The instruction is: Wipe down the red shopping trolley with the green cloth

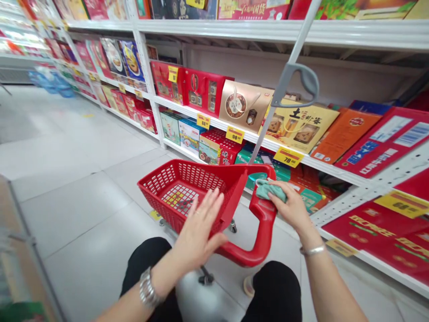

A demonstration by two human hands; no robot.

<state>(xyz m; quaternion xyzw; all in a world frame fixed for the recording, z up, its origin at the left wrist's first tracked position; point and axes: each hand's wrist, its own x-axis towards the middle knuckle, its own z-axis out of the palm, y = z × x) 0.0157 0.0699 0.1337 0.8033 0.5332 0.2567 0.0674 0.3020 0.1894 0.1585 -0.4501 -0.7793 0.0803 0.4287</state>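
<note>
A small red plastic shopping cart (pixel 205 180) stands right in front of my knees, its perforated basket to the left and its looped handle towards me. My right hand (pixel 291 203) is closed on a folded green cloth (pixel 271 191), which presses against the top of the handle's right side. My left hand (pixel 200 226) hovers over the near side of the cart, fingers stretched out and nothing in it. Whether its palm touches the red plastic, I cannot tell. A grey pole (pixel 262 138) with a grey grip rises from behind the handle.
White shelves (pixel 234 31) with gift boxes run along the right and back; a yellow price tag (pixel 288 157) sticks out near the cart. Pale floor tiles (pixel 100 223) stretch to the left. A blurred brown edge (pixel 23 241) stands at the lower left.
</note>
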